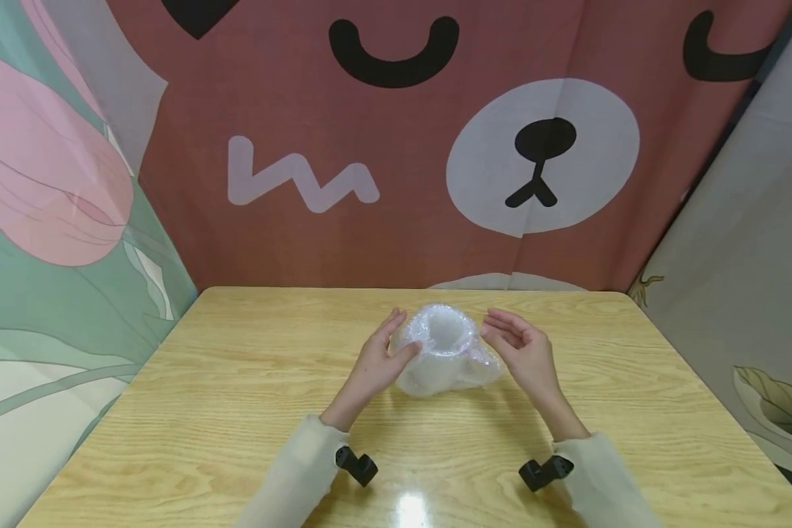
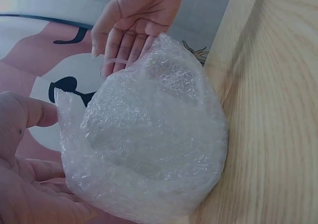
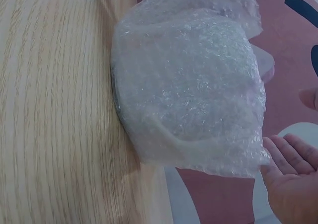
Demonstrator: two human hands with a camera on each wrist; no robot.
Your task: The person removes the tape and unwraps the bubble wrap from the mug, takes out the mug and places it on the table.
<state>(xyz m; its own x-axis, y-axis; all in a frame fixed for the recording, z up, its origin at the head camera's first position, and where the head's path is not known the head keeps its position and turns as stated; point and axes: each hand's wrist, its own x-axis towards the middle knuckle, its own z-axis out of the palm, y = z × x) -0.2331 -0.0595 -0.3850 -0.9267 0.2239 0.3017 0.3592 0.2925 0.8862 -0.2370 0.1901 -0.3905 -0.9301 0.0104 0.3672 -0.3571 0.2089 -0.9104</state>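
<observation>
A bundle of clear bubble wrap (image 1: 452, 370) stands upright on the table, with a round hollow at its top and a loose flap toward the right. Whatever it encloses is blurred by the wrap. My left hand (image 1: 379, 359) is at its left side, thumb reaching over the near face and fingers loosely extended; in the left wrist view its thumb tip is right at the edge of a raised flap of wrap (image 2: 72, 110). Opposite, my right hand (image 1: 524, 348) has bent fingers beside the flap, thumb apart from them. A fingertip meets the wrap's corner (image 3: 261, 159) in the right wrist view.
The wood-grain table (image 1: 237, 381) extends on all sides of the bundle. Behind it hangs a reddish-brown curtain (image 1: 396, 242) with a bear face. Printed cloths flank the table left and right. Each sleeve cuff carries a small black camera (image 1: 356, 467).
</observation>
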